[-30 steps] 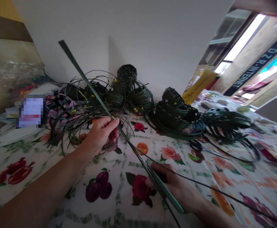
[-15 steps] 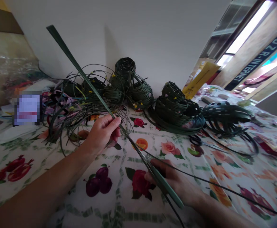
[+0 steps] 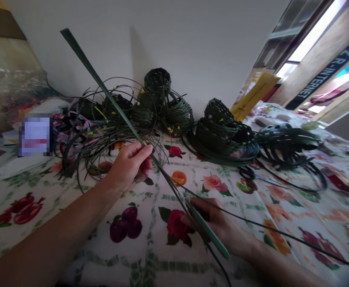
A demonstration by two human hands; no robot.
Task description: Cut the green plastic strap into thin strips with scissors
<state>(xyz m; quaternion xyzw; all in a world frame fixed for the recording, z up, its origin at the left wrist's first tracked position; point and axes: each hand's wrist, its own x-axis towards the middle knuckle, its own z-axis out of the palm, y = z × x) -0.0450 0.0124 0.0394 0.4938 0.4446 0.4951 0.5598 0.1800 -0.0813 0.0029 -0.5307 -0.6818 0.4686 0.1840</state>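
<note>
My left hand [image 3: 134, 161] is closed, thumb and fingers pinching a long dark green strip [image 3: 102, 85]. The strip's wide end points up and left, and below the hand it divides into thin strands [image 3: 252, 221] that run down past my right hand. My right hand [image 3: 210, 217] is closed around a green-handled knife [image 3: 211, 235]. A short piece of its blade shows against the strands; the fingers partly hide it. Behind my left hand lies a tangle of thin green strands [image 3: 102, 153].
Small woven green baskets [image 3: 178, 115] stand along the white wall. Another stack of baskets [image 3: 219, 135] is further right, near black-handled scissors [image 3: 247, 172] and looped green strips [image 3: 288, 143]. A yellow envelope [image 3: 253, 95] leans behind. A fruit-patterned tablecloth [image 3: 102, 255] covers the table.
The view has shifted slightly. Both hands keep nearly the same places, still gripping the strip and the knife.
</note>
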